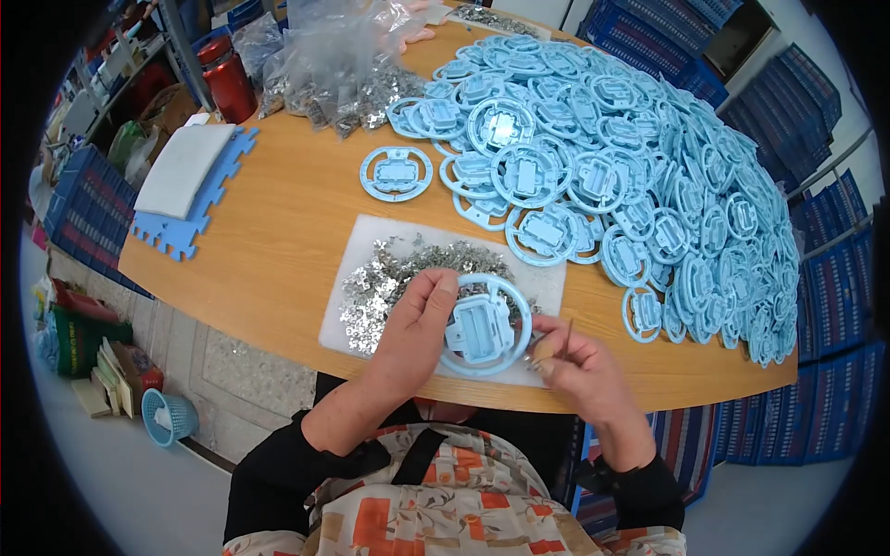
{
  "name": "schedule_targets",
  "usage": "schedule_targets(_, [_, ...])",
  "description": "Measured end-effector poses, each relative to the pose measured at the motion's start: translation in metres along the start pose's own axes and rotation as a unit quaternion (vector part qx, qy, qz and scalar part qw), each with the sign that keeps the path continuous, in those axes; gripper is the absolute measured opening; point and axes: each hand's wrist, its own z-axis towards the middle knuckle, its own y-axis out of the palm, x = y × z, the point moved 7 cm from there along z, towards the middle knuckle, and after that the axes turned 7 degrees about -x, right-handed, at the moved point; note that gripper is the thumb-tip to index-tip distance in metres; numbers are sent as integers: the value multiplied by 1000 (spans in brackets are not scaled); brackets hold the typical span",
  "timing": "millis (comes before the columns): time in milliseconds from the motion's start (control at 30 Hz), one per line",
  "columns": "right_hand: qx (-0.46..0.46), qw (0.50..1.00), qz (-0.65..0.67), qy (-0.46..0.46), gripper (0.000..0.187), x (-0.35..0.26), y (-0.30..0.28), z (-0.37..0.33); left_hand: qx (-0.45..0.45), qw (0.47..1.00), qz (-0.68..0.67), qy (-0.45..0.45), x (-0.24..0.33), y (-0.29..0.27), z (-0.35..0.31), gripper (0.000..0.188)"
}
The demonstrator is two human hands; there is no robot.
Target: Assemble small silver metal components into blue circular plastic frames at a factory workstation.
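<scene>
My left hand (415,326) grips a light blue round plastic ring part (484,326) with a rectangular centre, holding it over the near edge of a white mat (371,243). My right hand (575,357) is pinched on a thin metal tool (549,347) whose tip sits at the ring's right rim. A heap of small shiny metal pieces (385,283) lies on the mat just behind my left hand.
A large pile of the same blue ring parts (640,157) covers the right half of the wooden table (278,232). One lone ring (396,173) lies apart. Clear bags of metal pieces (334,74), a red jar (222,79) and blue foam tiles (190,185) stand at the far left.
</scene>
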Motion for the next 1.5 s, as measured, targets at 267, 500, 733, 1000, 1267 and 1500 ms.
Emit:
schedule_targets(267, [-1, 998, 57, 19, 3, 30, -9, -5, -25, 992, -111, -55, 1, 11, -8, 25])
schedule_targets(500, [-36, 998, -50, 7, 7, 2, -9, -11, -233, 970, 43, -58, 24, 36, -9, 40])
schedule_targets(733, [0, 1000, 3, -5, 7, 5, -9, -11, -335, 926, 95, -145, -10, 43, -25, 50])
schedule_targets(1000, [108, 945, -268, -154, 12, -24, -12, -13, -248, 950, -15, -188, -19, 44, -26, 51])
schedule_targets(1267, [103, 879, -411, -218, 19, -27, -5, -9, -218, 959, -23, -178, -23, 47, -23, 50])
schedule_targets(1500, [91, 862, -464, -183, 18, -22, -8, -10, -201, 959, 42, -193, -29, 48, -19, 52])
